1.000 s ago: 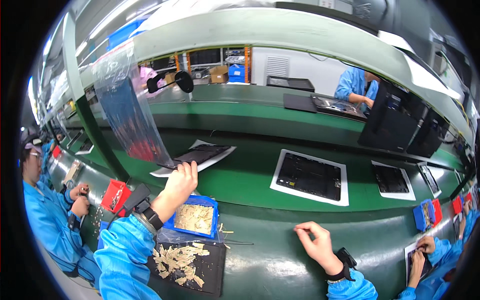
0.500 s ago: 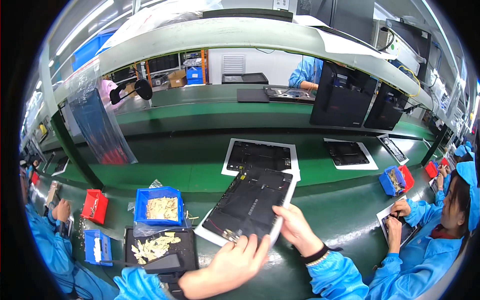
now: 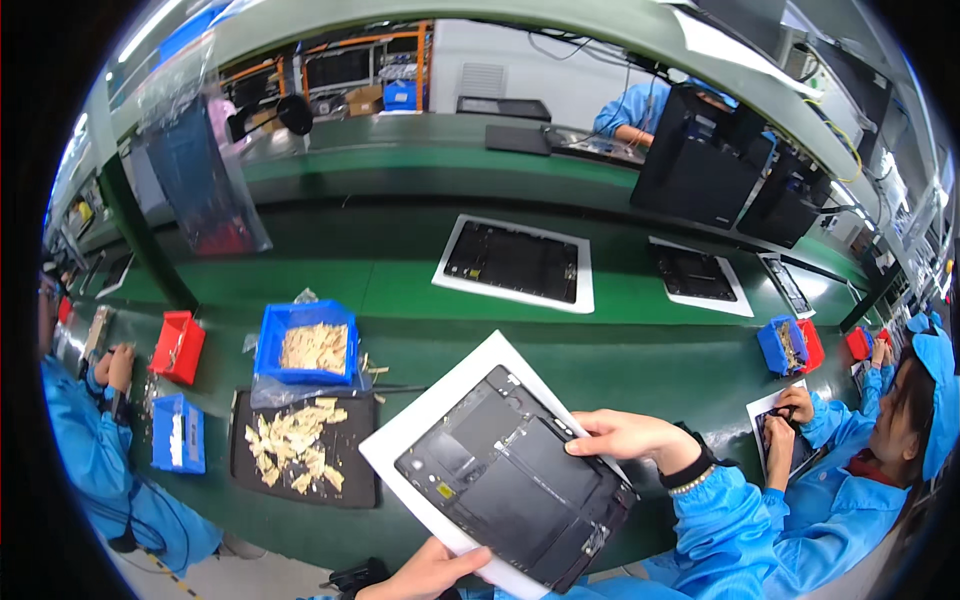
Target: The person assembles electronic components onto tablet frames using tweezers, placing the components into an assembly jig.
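Between my two hands a tablet with its black inner parts laid bare (image 3: 525, 480) lies tilted on a white sheet (image 3: 415, 415). Flat dark panels, thin cables and a small yellow label show inside it. My left hand (image 3: 430, 574) grips the lower left edge, its thumb on top and its fingers hidden below. At the upper right edge my right hand (image 3: 630, 438) pinches the rim, with thumb and fingertips on the frame. A second opened tablet (image 3: 515, 262) sits on its own white sheet on the green belt, just beyond the held one.
Left of the tablet stand a black tray (image 3: 365, 470) with torn cream scraps, a blue bin (image 3: 265, 345) of scraps, a red bin (image 3: 180, 347) and a smaller blue bin (image 3: 190, 435). Co-workers in blue sit on both sides. A hanging plastic bag (image 3: 200, 170) is at the far left.
The held tablet has turned and come nearer to me, away from the one on the belt. My left hand has moved down to the sheet's lower left edge. The view has shifted.
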